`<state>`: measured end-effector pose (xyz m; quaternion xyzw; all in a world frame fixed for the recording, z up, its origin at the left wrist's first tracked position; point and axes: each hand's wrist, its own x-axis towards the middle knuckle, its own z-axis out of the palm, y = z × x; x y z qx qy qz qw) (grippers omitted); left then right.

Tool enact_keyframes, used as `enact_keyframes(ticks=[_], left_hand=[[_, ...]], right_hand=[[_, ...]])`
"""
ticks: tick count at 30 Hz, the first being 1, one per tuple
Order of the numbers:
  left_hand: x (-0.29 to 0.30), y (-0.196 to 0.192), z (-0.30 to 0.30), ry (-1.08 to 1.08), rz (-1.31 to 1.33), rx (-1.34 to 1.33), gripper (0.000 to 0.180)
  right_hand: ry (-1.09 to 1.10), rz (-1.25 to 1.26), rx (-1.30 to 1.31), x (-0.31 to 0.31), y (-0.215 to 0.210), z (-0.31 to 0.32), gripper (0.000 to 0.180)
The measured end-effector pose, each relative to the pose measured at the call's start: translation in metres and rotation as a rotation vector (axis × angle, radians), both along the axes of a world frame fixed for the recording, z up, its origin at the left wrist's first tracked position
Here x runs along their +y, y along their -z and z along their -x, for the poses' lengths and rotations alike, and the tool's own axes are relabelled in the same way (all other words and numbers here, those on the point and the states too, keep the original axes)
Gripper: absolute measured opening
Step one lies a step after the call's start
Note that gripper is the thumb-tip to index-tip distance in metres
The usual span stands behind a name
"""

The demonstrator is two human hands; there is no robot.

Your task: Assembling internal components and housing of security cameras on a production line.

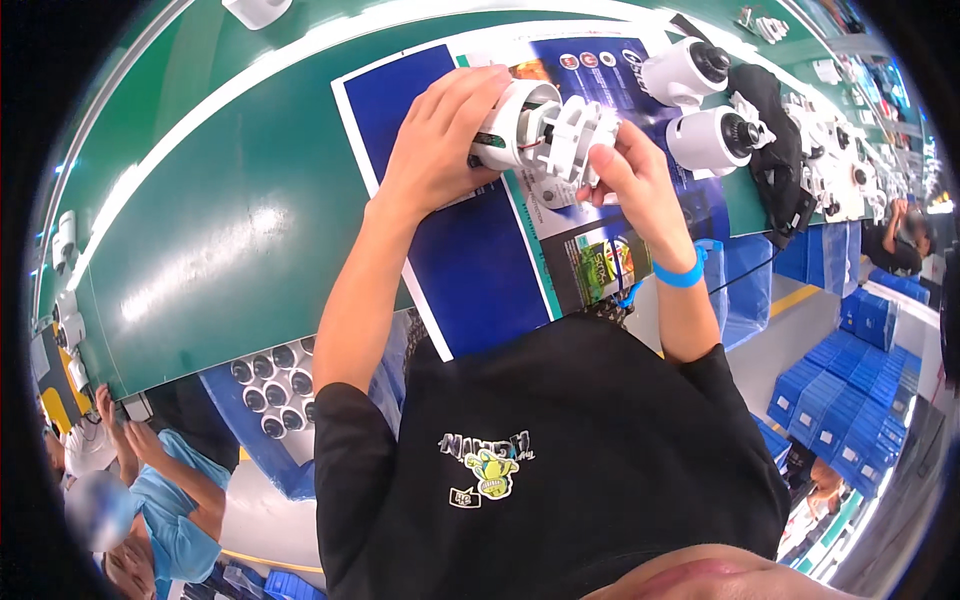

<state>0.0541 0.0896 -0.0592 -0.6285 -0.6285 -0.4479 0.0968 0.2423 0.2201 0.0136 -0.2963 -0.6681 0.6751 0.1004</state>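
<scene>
My left hand (437, 140) is closed around a white round security camera housing (512, 122), tipped on its side above a printed sheet. Out of its open end, on the right, comes a white ribbed plastic bracket (574, 140). The fingers of my right hand (640, 180) are closed on the far end of this bracket, thumb toward me. A thin wire shows between housing and bracket. Whether the two parts are joined, I cannot tell. Beneath both hands the blue printed sheet (470, 265) covers part of the green table (250, 230).
Two white cameras with black lenses, one farther (680, 72) and one nearer (700, 142), stand right of my hands. Beside them lies a black bag-like thing (768, 150). A blue crate (245, 425) of dome cameras is below the table's near edge. Another person (180, 490) works at lower left.
</scene>
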Motion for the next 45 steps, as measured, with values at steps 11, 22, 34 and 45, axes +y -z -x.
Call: enact_keyframes(ticks=[11,22,34,45], left_hand=[[-0.003,-0.001,0.006,0.016,-0.026,-0.134,0.095],[0.006,0.004,-0.008,-0.145,-0.230,0.128,0.080],[0.006,0.010,-0.011,0.117,-0.191,-0.390,0.102],[-0.026,-0.027,0.006,0.295,0.160,-0.799,0.120]], right_hand=[[-0.226,-0.941,0.090,0.009,-0.029,0.008,0.067],[-0.091,-0.431,-0.017,0.003,-0.009,0.024,0.060],[-0.379,-0.680,0.335,0.004,0.021,0.037,0.126],[-0.150,-0.371,0.560,-0.023,0.064,0.078,0.097]])
